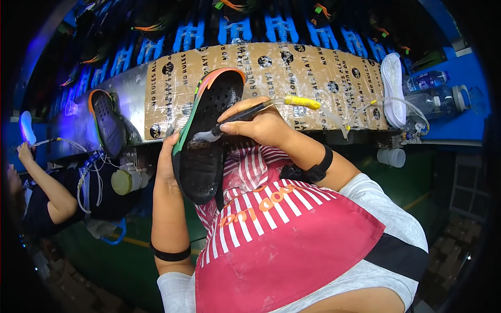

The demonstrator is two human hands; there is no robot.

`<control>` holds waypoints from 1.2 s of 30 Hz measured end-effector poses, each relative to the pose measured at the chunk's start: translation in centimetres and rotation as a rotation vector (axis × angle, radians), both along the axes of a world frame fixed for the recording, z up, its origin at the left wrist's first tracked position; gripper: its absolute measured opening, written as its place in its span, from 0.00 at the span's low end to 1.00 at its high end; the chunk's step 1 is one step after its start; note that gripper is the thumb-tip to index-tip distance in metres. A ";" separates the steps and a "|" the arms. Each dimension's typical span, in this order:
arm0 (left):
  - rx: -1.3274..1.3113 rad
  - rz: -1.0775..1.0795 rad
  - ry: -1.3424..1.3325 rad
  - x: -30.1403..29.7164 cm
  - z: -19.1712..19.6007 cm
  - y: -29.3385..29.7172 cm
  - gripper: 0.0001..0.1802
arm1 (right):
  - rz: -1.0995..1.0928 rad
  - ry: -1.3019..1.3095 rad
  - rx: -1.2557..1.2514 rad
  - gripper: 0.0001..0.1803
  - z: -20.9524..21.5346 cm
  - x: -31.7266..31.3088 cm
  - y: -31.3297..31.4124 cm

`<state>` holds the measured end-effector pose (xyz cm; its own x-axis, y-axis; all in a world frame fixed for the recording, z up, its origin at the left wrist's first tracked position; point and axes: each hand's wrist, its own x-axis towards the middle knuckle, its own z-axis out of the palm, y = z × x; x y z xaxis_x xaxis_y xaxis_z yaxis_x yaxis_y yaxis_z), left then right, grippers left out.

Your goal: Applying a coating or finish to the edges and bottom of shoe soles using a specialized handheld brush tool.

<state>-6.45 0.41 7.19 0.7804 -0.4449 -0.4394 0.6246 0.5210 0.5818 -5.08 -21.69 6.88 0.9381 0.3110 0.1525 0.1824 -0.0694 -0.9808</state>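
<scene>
Fingers of my right hand (263, 127) pinch one thin brush (245, 112) like a pen, closed tight round its dark handle, its wet tip touching the inside of one black shoe sole (206, 141). My left hand (168, 156) cups that sole from behind and below, fingers wrapped on its edge, holding it upright and tilted over my lap. One clear tube (334, 116) runs from the brush's yellow end toward the right. Beyond the sole lies one long bench (313, 68) covered in printed brown cardboard. A second dark sole (107, 122) leans on its left end. Two plastic bottles (438, 91) lie at the right end. Another person's arm (49, 182) shows at left.
</scene>
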 end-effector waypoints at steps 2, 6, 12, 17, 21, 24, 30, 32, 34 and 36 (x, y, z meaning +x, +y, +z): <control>-0.025 0.006 0.009 -0.2 0.0 -0.2 0.27 | -0.038 0.112 0.101 0.09 -0.4 0.0 -0.1; -0.029 0.063 0.028 -0.3 0.1 -0.5 0.27 | -0.171 0.031 0.101 0.10 0.2 0.1 -0.8; -0.055 0.120 0.028 -0.4 0.0 -0.5 0.26 | -0.406 -0.456 -0.032 0.10 -0.4 0.5 -0.4; -0.087 0.258 -0.071 0.1 -0.1 0.1 0.28 | -0.076 -0.683 -0.146 0.13 1.4 -0.4 0.2; -0.063 0.473 -0.149 0.7 2.5 0.3 0.35 | -0.096 -0.559 -0.025 0.12 1.8 -0.1 -0.3; 0.128 0.539 -0.244 0.3 1.9 2.9 0.38 | -0.161 -0.465 -0.059 0.12 1.7 0.2 -1.0; 0.369 0.951 -0.442 -1.2 2.0 1.8 0.38 | -0.230 -0.390 0.018 0.11 0.5 0.5 -1.2; 0.500 0.945 -0.610 -1.6 1.7 1.7 0.40 | -0.230 -0.345 -0.013 0.11 0.7 0.6 -1.5; 0.592 0.933 -0.765 -1.4 1.1 2.1 0.42 | -0.244 -0.364 -0.008 0.11 0.8 0.7 -1.6; 0.759 0.982 -0.878 -0.7 1.0 2.6 0.45 | -0.243 -0.331 0.002 0.10 1.1 0.7 -1.7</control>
